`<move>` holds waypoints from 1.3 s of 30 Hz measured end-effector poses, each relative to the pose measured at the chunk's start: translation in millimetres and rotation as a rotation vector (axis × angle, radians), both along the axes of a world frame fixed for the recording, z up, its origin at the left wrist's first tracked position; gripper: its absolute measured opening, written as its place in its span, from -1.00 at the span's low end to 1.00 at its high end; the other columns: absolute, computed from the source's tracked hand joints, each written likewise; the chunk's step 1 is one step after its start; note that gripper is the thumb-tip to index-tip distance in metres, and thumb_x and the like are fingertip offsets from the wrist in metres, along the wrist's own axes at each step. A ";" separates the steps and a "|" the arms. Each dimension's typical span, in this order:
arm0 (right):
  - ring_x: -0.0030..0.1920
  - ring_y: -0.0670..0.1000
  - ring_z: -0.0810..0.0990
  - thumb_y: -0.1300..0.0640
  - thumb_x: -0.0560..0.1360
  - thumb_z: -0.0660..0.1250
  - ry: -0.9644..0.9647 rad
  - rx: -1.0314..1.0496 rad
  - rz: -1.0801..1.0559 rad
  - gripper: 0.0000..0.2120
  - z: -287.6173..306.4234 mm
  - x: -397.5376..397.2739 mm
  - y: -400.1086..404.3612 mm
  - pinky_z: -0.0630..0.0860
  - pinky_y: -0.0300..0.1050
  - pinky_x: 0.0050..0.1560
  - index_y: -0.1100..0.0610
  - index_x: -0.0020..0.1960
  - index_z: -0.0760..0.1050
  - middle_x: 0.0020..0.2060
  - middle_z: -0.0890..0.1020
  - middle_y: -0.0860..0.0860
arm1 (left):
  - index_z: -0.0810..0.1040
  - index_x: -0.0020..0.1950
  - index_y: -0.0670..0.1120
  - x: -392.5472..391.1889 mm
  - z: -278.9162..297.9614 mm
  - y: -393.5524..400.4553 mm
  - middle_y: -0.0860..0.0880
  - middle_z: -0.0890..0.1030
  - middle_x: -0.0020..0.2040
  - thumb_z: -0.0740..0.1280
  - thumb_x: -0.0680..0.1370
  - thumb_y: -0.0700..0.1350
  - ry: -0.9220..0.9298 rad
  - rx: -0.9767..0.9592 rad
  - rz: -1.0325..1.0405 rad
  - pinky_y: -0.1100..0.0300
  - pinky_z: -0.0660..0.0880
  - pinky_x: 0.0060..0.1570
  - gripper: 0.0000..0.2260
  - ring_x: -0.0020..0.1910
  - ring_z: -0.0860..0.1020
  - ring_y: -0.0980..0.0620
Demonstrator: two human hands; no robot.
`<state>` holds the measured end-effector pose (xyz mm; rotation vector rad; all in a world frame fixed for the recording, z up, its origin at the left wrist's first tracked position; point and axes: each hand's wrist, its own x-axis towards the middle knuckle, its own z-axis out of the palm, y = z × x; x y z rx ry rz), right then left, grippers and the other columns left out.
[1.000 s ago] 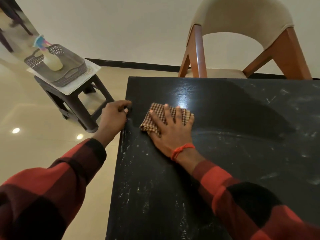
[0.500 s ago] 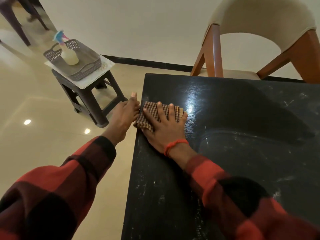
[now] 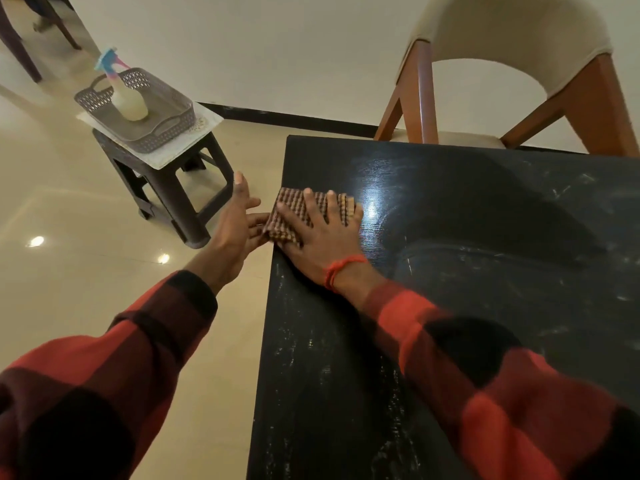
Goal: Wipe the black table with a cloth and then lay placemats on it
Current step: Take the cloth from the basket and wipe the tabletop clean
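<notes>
The cloth (image 3: 304, 216) lies at the left edge of the table (image 3: 450, 306), near its far left corner, and a part of it hangs over that edge. The right hand (image 3: 317, 237) presses it flat with spread, straight fingers. The left hand (image 3: 239, 220) waits just beside the edge, off the table, open with relaxed fingers toward the cloth, so it is the nearer one to catch what is pushed off.

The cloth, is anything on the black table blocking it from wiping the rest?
Nothing visible does. The right hand presses the cloth flat at the black table's left edge, and the tabletop beyond shows only dusty smears. The left hand is open beside the edge.
</notes>
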<state>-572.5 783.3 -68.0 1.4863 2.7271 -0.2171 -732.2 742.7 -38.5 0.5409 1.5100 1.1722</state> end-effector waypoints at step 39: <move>0.60 0.25 0.02 -0.44 0.53 -0.10 -0.006 0.024 -0.291 -0.38 -6.6 103.2 -42.4 -0.11 0.55 0.43 -0.37 0.57 -0.06 0.64 0.05 -0.03 | 0.20 0.63 0.01 58.9 -9.8 -47.0 -0.02 0.11 0.66 0.21 0.70 0.01 1.210 0.072 -0.661 0.02 0.04 0.55 -0.50 0.64 -0.03 -0.01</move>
